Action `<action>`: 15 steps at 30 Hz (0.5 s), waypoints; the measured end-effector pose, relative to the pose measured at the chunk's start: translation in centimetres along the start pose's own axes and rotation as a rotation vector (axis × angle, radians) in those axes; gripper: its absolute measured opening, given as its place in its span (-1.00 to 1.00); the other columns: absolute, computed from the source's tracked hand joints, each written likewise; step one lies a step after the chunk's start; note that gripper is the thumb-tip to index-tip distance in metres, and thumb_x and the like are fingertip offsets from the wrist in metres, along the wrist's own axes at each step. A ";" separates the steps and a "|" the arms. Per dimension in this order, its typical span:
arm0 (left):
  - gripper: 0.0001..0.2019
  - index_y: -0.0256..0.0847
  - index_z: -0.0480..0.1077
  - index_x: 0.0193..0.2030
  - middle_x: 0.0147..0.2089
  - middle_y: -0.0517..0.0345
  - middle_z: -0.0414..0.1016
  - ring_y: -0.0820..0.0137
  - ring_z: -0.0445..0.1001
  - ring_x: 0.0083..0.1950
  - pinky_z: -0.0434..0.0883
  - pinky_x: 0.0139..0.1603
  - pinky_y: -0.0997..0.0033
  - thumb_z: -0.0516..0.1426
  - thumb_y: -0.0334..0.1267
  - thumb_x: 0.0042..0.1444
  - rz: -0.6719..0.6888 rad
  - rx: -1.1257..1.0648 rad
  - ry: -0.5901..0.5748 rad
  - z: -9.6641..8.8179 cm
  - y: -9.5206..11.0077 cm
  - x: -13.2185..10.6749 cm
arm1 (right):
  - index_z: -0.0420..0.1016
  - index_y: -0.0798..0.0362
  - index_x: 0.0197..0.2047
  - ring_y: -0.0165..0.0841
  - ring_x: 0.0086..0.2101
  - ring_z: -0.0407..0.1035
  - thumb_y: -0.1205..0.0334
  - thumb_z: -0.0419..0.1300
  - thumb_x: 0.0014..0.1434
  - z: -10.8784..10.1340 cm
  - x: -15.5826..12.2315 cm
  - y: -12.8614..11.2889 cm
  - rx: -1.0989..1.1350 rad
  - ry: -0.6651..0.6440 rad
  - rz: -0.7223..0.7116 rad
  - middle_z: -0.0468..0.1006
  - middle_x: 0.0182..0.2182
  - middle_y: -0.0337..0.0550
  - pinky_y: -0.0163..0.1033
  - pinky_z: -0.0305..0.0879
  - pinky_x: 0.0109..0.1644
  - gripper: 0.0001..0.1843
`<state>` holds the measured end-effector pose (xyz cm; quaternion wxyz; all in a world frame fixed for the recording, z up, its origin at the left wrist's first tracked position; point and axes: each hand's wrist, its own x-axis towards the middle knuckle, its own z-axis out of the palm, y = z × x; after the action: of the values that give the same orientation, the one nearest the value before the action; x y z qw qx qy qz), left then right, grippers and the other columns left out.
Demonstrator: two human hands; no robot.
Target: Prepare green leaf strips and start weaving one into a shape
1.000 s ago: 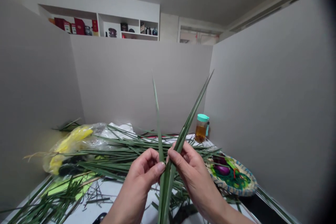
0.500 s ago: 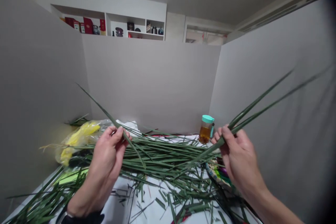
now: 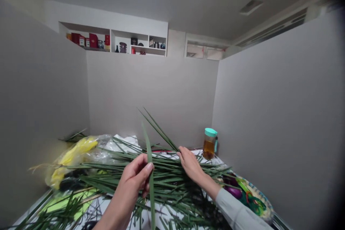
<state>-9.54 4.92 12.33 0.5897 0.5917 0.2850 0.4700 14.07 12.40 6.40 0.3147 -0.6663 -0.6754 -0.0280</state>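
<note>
My left hand [image 3: 138, 176] pinches a single long green leaf blade [image 3: 151, 190] between thumb and fingers; the blade stands nearly upright, its lower end running out of view at the bottom. Over the pile of long green leaves [image 3: 167, 176], my right hand [image 3: 190, 163] is closed around two narrow leaf blades [image 3: 161, 129] that slant up to the left. Its fingers are partly hidden behind the back of the hand. Loose leaves lie crosswise on the table under both hands, with short cut pieces nearer to me.
A jug of amber liquid with a turquoise lid [image 3: 208, 145] stands at the back right. In front of it, a woven basket [image 3: 265, 201] holds colourful items. At left lies a clear plastic bag with something yellow [image 3: 72, 158]. Grey partitions [image 3: 151, 90] enclose the table.
My right hand has moved left and down to the pile with its two blades, now pointing up-left. My left hand has shifted right, its leaf now upright. The view has tilted up.
</note>
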 end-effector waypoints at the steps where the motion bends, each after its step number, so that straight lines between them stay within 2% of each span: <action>1: -0.68 -0.21 0.23 -0.38 -0.51 0.31 0.07 0.53 0.02 -0.53 0.09 -0.57 0.59 0.16 0.01 0.14 0.003 0.028 0.019 -0.1 -0.2 -0.2 | 0.44 0.11 -0.03 -0.31 -0.16 0.45 0.14 0.14 0.31 0.1 0.3 0.0 -0.033 -0.001 0.023 0.51 -0.10 -0.10 -0.07 0.42 -0.07 -0.75; 5: -0.62 -0.19 0.23 -0.43 -0.50 0.28 0.08 0.48 0.04 -0.51 0.12 -0.54 0.55 0.14 0.09 0.14 0.020 0.098 0.075 0.0 -0.6 -1.2 | 0.42 0.07 0.02 -0.28 -0.11 0.43 0.14 0.14 0.31 0.2 1.3 0.1 -0.121 -0.009 0.086 0.48 -0.03 -0.08 -0.06 0.41 -0.04 -0.73; 10: -0.62 -0.17 0.29 -0.49 -0.46 0.19 0.21 0.37 0.15 -0.40 0.22 -0.38 0.49 0.22 0.10 0.05 0.076 0.105 0.133 0.8 0.1 -2.8 | 0.42 0.10 0.02 -0.23 -0.04 0.40 0.16 0.17 0.28 -0.1 0.5 -0.2 -0.077 -0.097 0.015 0.46 0.00 -0.06 0.03 0.36 0.03 -0.71; 12: -0.61 -0.16 0.30 -0.51 -0.46 0.17 0.25 0.34 0.19 -0.38 0.24 -0.33 0.46 0.22 0.10 0.04 0.089 0.146 0.100 1.1 0.4 -3.3 | 0.44 0.11 -0.01 -0.23 -0.04 0.40 0.16 0.17 0.28 -1.1 -0.6 -0.7 0.009 -0.116 -0.027 0.48 -0.02 -0.07 0.04 0.35 0.05 -0.73; 15: -0.59 -0.16 0.29 -0.52 -0.50 0.15 0.28 0.34 0.23 -0.41 0.24 -0.31 0.43 0.16 0.13 0.10 0.063 0.218 -0.025 1.2 0.5 -4.0 | 0.46 0.12 -0.05 -0.27 -0.07 0.43 0.18 0.14 0.31 -3.9 -3.0 -2.2 0.199 -0.128 -0.108 0.53 -0.11 -0.11 -0.01 0.34 0.05 -0.78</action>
<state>-10.19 0.81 12.12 0.5103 0.6668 0.3085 0.4470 13.28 7.71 8.93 0.3337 -0.5950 -0.7283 0.0647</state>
